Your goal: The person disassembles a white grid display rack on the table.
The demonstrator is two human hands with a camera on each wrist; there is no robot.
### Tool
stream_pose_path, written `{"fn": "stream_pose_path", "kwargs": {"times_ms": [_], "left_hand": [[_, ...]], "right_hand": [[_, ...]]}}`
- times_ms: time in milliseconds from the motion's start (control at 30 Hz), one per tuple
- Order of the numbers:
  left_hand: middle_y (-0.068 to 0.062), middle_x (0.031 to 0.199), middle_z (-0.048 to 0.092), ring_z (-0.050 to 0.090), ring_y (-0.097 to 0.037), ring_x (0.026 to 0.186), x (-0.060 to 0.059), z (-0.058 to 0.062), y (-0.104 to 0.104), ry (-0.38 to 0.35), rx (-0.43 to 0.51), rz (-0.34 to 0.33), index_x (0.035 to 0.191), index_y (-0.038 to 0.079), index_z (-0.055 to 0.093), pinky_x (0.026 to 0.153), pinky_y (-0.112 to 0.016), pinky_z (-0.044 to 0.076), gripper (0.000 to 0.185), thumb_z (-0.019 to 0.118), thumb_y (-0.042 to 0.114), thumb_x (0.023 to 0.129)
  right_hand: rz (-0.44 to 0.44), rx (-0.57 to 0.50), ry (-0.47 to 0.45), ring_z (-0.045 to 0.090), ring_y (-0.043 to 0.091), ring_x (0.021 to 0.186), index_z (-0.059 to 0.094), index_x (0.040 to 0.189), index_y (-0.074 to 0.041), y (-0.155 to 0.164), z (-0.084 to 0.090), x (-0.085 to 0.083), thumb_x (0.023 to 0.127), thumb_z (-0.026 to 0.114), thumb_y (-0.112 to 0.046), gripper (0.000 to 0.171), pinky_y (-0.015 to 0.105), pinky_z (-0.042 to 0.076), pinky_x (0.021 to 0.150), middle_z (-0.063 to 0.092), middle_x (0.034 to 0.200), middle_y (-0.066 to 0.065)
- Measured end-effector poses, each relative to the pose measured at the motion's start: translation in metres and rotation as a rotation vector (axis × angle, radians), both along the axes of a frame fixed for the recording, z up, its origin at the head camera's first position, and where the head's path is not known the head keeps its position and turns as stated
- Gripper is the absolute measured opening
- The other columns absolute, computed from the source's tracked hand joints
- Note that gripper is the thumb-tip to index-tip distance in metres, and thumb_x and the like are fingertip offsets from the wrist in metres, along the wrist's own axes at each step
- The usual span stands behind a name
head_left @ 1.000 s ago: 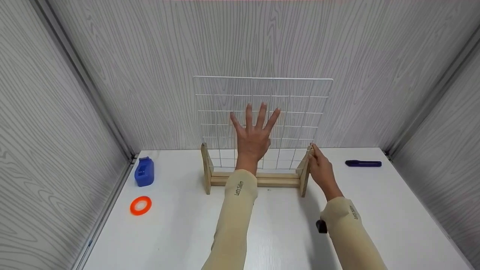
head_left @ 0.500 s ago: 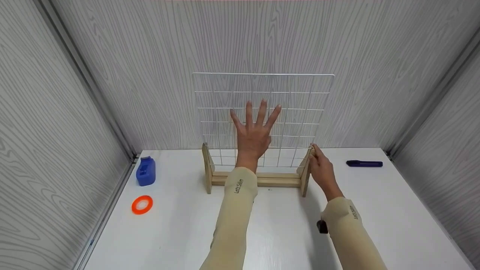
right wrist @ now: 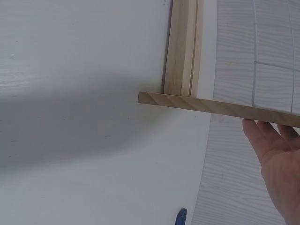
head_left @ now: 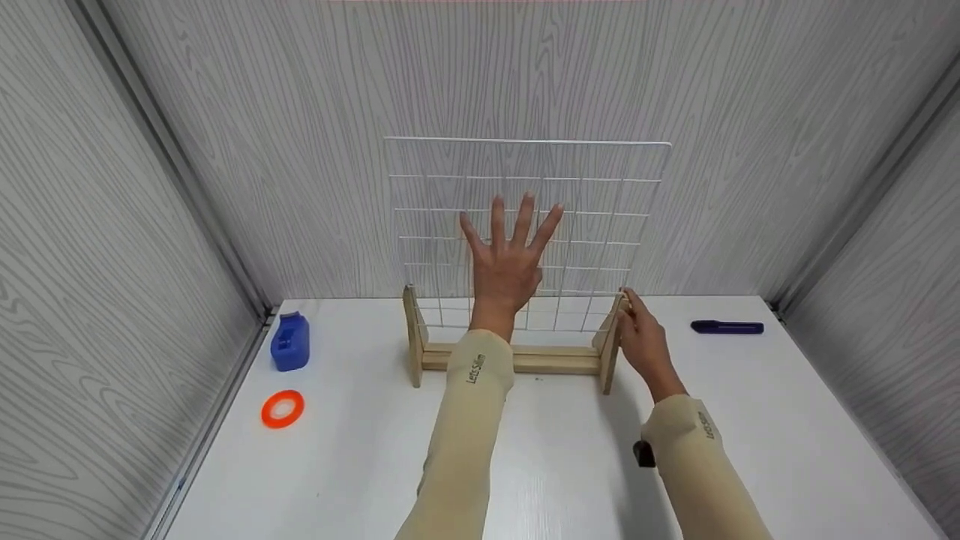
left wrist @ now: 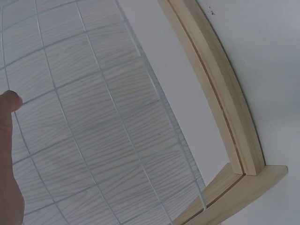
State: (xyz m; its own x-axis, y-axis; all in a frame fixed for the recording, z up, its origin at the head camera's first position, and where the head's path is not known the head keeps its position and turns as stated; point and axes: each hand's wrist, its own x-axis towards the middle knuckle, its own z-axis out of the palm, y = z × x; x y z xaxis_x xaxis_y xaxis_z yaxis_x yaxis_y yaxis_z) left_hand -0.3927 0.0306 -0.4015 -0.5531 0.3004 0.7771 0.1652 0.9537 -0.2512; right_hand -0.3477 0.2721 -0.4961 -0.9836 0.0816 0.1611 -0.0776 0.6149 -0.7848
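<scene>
Spread left-hand fingers are likely aligning white wire grid, right fingertips pressing pale wooden stand, steadiness probably mattering next.

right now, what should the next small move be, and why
I'd probably raise the wire grid a touch more with the left hand while the right hand steadies the wooden end piece. The grid's lower edge sits above the rail and has risen over the last second; the right hand touches the end piece.
</scene>
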Motion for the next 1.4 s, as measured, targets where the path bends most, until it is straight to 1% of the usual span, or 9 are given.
{"fn": "stream_pose_path", "kwargs": {"times_ms": [100,233,400,467,500,633,867,1233,1400], "left_hand": [[-0.001,0.166,0.03,0.035,-0.038,0.15,0.0,0.002,-0.001,0.009,-0.002,0.005,0.159,0.044,0.019,0.109,-0.078,0.028,0.093,0.075,0.047,0.085],[-0.001,0.165,0.032,0.035,-0.038,0.149,0.0,0.004,-0.001,0.012,0.012,0.003,0.159,0.044,0.02,0.109,-0.078,0.028,0.092,0.074,0.045,0.085],[-0.002,0.163,0.036,0.036,-0.037,0.149,0.0,0.006,-0.001,0.02,0.018,0.011,0.159,0.044,0.02,0.109,-0.078,0.029,0.09,0.073,0.044,0.087],[-0.002,0.163,0.036,0.036,-0.037,0.149,0.0,0.007,-0.001,0.017,0.011,0.018,0.16,0.043,0.018,0.109,-0.078,0.029,0.089,0.071,0.044,0.088],[-0.002,0.164,0.035,0.036,-0.037,0.149,0.001,0.007,-0.001,0.013,0.011,0.017,0.16,0.044,0.018,0.109,-0.078,0.028,0.088,0.07,0.044,0.089],[-0.002,0.165,0.034,0.035,-0.038,0.15,0.001,0.01,-0.001,0.0,0.007,0.012,0.16,0.043,0.017,0.11,-0.079,0.027,0.087,0.068,0.043,0.09],[-0.003,0.163,0.035,0.035,-0.038,0.149,0.001,0.012,-0.001,0.01,0.019,-0.005,0.16,0.044,0.019,0.11,-0.079,0.027,0.086,0.069,0.041,0.09],[-0.004,0.164,0.035,0.036,-0.039,0.148,0.0,0.019,-0.001,0.028,0.013,0.0,0.16,0.043,0.021,0.109,-0.079,0.028,0.091,0.074,0.044,0.086],[-0.003,0.162,0.038,0.039,-0.038,0.147,-0.001,0.021,0.0,0.046,0.028,-0.014,0.157,0.044,0.028,0.109,-0.079,0.028,0.09,0.078,0.045,0.082]], "right_hand": [[0.011,-0.02,-0.012,0.051,0.043,0.137,0.017,0.164,-0.013,-0.001,0.001,0.0,0.111,0.034,-0.023,0.056,0.054,0.05,0.106,0.043,0.155,0.027],[0.013,-0.03,-0.019,0.049,0.043,0.138,0.016,0.164,-0.013,-0.001,0.001,0.0,0.111,0.034,-0.023,0.056,0.054,0.049,0.107,0.042,0.156,0.027],[0.0,0.0,-0.001,0.062,0.04,0.119,0.018,0.163,-0.014,0.0,-0.001,0.0,0.111,0.036,-0.024,0.056,0.051,0.054,0.098,0.049,0.15,0.026],[-0.006,0.008,0.005,0.065,0.037,0.111,0.019,0.163,-0.014,0.0,-0.002,0.0,0.111,0.037,-0.024,0.056,0.05,0.055,0.093,0.052,0.148,0.025],[-0.006,0.011,0.01,0.065,0.037,0.111,0.019,0.163,-0.013,0.0,-0.002,0.0,0.111,0.037,-0.024,0.056,0.05,0.055,0.093,0.053,0.148,0.025],[-0.001,-0.005,-0.002,0.063,0.039,0.119,0.018,0.163,-0.014,-0.001,-0.002,0.0,0.111,0.036,-0.024,0.056,0.051,0.054,0.096,0.051,0.149,0.026],[0.004,-0.03,-0.02,0.056,0.041,0.131,0.017,0.164,-0.016,-0.001,-0.001,0.001,0.111,0.035,-0.026,0.057,0.054,0.052,0.101,0.045,0.154,0.026],[0.011,-0.059,-0.014,0.054,0.041,0.135,0.017,0.164,-0.017,-0.001,-0.003,0.001,0.111,0.036,-0.026,0.057,0.053,0.054,0.101,0.043,0.157,0.024],[0.017,-0.065,-0.024,0.055,0.042,0.133,0.016,0.164,-0.018,-0.001,-0.002,0.0,0.111,0.035,-0.026,0.057,0.053,0.054,0.1,0.042,0.157,0.025]]}}
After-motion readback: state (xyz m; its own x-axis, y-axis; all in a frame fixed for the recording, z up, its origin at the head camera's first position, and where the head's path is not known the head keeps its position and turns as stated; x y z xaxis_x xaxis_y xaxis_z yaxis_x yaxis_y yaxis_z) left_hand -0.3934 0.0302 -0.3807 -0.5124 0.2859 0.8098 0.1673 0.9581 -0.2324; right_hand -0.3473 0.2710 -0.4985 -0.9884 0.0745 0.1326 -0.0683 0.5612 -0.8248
